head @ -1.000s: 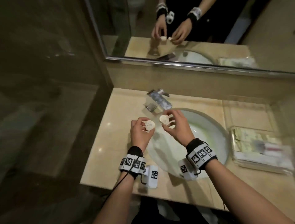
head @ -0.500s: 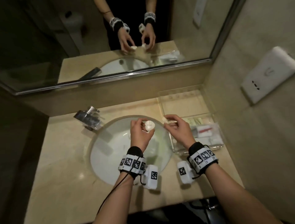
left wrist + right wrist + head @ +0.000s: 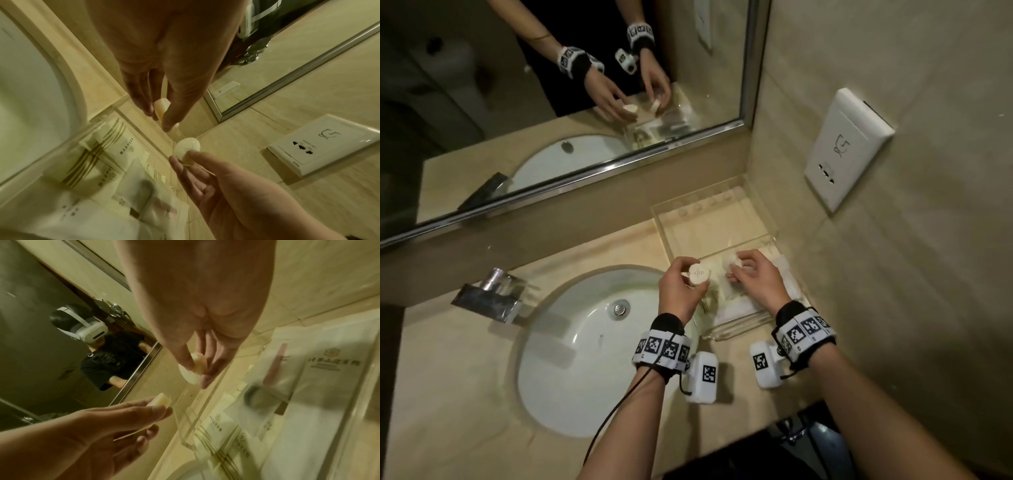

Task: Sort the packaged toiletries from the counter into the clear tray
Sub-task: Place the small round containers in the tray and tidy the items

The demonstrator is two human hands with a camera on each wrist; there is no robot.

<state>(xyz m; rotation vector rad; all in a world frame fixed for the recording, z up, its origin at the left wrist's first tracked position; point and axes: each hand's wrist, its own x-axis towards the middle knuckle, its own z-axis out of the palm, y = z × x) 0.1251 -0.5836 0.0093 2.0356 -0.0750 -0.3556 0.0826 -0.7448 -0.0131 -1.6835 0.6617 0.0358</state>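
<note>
The clear tray [image 3: 761, 205] stands on the counter against the right wall; its far compartment is bare and its near one holds several flat white packets [image 3: 736, 306]. My left hand [image 3: 685, 277] pinches a round white packaged soap [image 3: 699, 274] at the tray's left edge, also visible in the left wrist view as soap [image 3: 161, 107]. My right hand [image 3: 736, 270] pinches a second round white packet [image 3: 732, 264] over the tray, near its divider. In the right wrist view that packet [image 3: 194, 369] sits between thumb and fingers above the tray wall [image 3: 185, 423].
A white oval basin [image 3: 571, 359] lies left of the tray, with a chrome tap [image 3: 489, 296] behind it. A mirror [image 3: 551, 85] runs along the back wall. A white socket plate [image 3: 846, 147] hangs on the right wall. Beige counter [image 3: 448, 394] surrounds the basin.
Both hands carried their round packets rightward from above the basin to the tray. The right hand now hangs over the tray; the left is at its left edge.
</note>
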